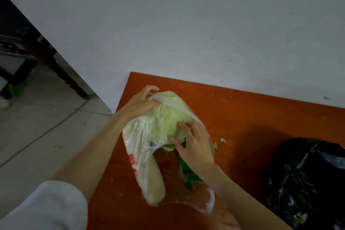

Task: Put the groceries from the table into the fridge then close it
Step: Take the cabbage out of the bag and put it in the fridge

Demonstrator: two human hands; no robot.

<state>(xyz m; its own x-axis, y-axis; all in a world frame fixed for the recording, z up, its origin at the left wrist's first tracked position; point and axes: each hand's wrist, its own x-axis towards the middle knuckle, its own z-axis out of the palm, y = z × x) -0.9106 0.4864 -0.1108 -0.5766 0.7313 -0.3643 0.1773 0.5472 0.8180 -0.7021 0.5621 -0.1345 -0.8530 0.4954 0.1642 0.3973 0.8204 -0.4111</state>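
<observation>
While the grey wall (186, 24) fills the upper part of the view and a pale tiled floor (37, 132) runs down the left, an orange-brown table (233, 117) stands against the wall at lower right. On the table's right side sits a crumpled black plastic bag (308, 183) with a scrap of green leaf showing near its lower edge. Near the table's left edge lies a thin clear plastic bag (147, 144) with red print, its mouth opened toward the person. A pale green cabbage (168, 117) rests half inside this bag at its far end. A long white radish (155, 183) lies inside the bag beside and nearer than the cabbage, and something green (188, 173) shows under the bag to the right of the radish. Of the 2 hands, the left hand (140, 102) curls its fingers over the far left of the cabbage, pinching the bag's film there. The right hand (194, 145) lies on the cabbage's near right side with its fingers spread and fairly straight, pressing against the leaves. A white sleeve (46, 207) covers the left upper arm. Small leaf scraps (223, 140) lie on the table just right of the bag
</observation>
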